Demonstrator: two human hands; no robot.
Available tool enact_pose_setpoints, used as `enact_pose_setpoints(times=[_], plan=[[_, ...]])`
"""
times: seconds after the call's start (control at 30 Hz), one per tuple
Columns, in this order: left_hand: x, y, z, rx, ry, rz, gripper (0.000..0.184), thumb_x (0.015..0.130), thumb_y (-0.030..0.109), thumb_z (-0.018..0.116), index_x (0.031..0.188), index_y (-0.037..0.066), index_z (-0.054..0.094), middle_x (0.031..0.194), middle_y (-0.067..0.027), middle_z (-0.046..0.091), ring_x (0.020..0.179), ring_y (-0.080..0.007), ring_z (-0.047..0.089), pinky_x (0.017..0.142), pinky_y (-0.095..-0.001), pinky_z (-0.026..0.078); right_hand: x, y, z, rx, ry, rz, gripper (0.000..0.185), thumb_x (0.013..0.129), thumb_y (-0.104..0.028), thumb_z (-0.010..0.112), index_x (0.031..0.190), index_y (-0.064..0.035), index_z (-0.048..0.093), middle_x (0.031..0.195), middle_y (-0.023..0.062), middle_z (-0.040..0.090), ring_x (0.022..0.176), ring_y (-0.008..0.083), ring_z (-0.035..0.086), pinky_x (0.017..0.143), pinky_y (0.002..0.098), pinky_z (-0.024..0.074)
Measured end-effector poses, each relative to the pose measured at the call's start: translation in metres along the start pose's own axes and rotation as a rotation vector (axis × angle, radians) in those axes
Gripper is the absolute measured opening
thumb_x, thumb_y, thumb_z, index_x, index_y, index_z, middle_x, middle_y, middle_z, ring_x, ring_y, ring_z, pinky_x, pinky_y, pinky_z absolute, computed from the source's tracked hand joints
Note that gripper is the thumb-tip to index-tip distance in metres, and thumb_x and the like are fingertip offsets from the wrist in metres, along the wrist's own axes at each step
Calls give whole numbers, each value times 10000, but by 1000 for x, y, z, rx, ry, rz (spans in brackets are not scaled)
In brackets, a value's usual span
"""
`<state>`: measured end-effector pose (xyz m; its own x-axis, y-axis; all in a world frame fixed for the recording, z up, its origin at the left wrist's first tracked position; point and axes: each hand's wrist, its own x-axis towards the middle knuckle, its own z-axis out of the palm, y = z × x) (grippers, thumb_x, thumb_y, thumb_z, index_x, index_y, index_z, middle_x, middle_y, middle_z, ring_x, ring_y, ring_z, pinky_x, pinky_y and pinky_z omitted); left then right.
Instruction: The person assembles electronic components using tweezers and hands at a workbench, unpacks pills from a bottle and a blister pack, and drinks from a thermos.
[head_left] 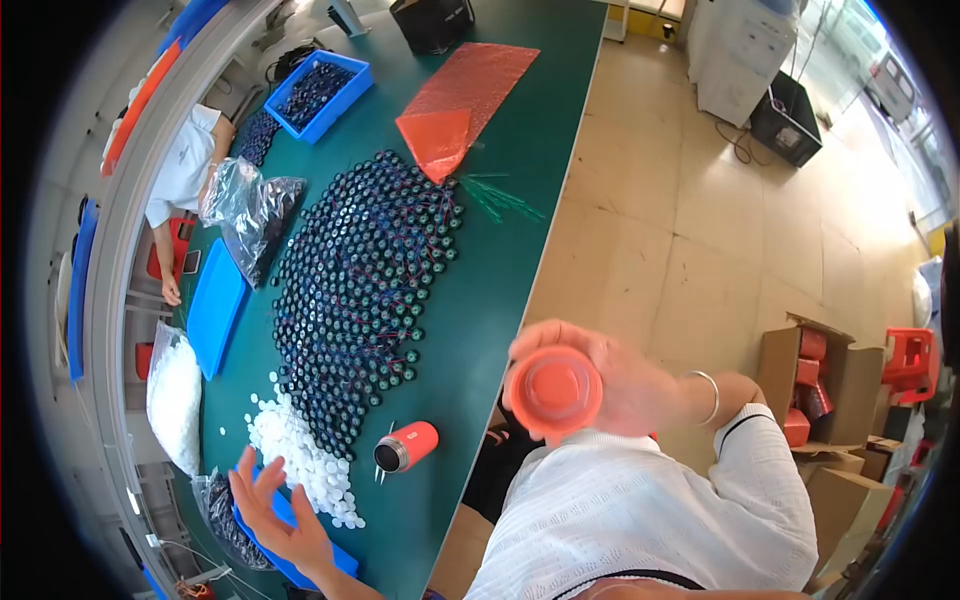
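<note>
My right hand, with a bracelet at the wrist, holds a round red cup close to the camera, its opening facing me. My left hand is raised with fingers spread and nothing in it, over white round pieces and a blue tray. A red bottle with a dark top lies or leans on the green table between my hands. Beyond it spreads a large group of small dark round parts with wires.
A blue bin of dark parts, red bubble wrap, green strips and plastic bags stand farther along. Another person sits across the table. Open cardboard boxes are on the floor at right.
</note>
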<state>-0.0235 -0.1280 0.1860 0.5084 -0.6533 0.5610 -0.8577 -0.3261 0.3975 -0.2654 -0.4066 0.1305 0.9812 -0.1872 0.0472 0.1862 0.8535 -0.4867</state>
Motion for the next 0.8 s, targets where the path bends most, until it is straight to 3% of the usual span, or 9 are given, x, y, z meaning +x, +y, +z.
enact_pose_setpoints(times=[0.03, 0.07, 0.17, 0.23, 0.3, 0.4, 0.53, 0.63, 0.8], plan=[[-12, -3, -2, 4, 11, 17, 684, 826, -23, 568, 1444, 7, 275, 1302, -250, 507, 931, -293, 629, 754, -350, 501, 1, 7, 6, 4, -53, -6, 606, 929, -477, 527, 1352, -73, 371, 1254, 62, 508, 1108, 162, 560, 869, 345, 530], [-22, -6, -4, 9, 20, 13, 684, 826, -23, 568, 1444, 7, 275, 1302, -250, 507, 931, -293, 629, 754, -350, 501, 1, 10, 12, 26, -116, 14, 630, 937, -461, 529, 1383, -56, 345, 1304, 56, 485, 1194, 149, 497, 969, 351, 458], [-37, -10, -6, 7, 81, -54, 662, 855, 14, 578, 1442, 0, 273, 1294, -250, 512, 921, -273, 632, 746, -328, 506, 2, 12, 37, 78, -252, 10, 637, 946, -421, 540, 1404, -31, 331, 1359, 76, 457, 1273, 163, 428, 1049, 346, 362], [-42, -9, -5, -55, 141, -127, 642, 881, 51, 579, 1441, -6, 270, 1289, -246, 515, 921, -254, 635, 745, -305, 513, 0, 5, 48, -51, -266, 102, 757, 905, -502, 558, 1356, 53, 311, 1298, 212, 470, 1219, 287, 476, 1006, 423, 393], [-45, -9, -5, -37, 150, -137, 633, 895, 70, 576, 1441, -11, 266, 1295, -249, 509, 928, -243, 635, 745, -296, 518, 6, 15, 47, 31, -425, 5, 612, 957, -345, 551, 1410, -4, 321, 1345, 76, 441, 1254, 138, 423, 1045, 319, 341], [-50, -8, -6, -83, 124, -138, 600, 919, 64, 527, 1448, -20, 255, 1340, -212, 479, 967, -224, 616, 794, -283, 492, 3, 18, 55, 202, -401, 110, 585, 951, -218, 577, 1420, 5, 307, 1347, 76, 426, 1238, 129, 427, 1036, 302, 351], [-51, -5, -8, -85, 118, -141, 601, 918, 60, 526, 1448, -19, 255, 1340, -211, 479, 966, -222, 613, 797, -282, 489, 2, 10, 65, 132, -394, 84, 594, 954, -281, 568, 1404, 9, 312, 1337, 76, 436, 1237, 126, 430, 1029, 306, 363], [-51, -4, -6, -99, 135, -143, 598, 915, 54, 527, 1446, -18, 260, 1339, -209, 481, 961, -219, 612, 792, -278, 488, 3, -12, 82, -49, -323, -1, 577, 885, -309, 664, 1283, 51, 453, 1185, 164, 574, 1061, 239, 583, 894, 350, 481], [-52, 0, -6, -129, 130, -167, 593, 906, 44, 532, 1440, -6, 279, 1341, -196, 484, 946, -211, 608, 778, -276, 486, -7, -11, 83, -52, -367, 60, 657, 885, -383, 645, 1322, 37, 393, 1261, 177, 523, 1180, 250, 523, 1001, 376, 424]])
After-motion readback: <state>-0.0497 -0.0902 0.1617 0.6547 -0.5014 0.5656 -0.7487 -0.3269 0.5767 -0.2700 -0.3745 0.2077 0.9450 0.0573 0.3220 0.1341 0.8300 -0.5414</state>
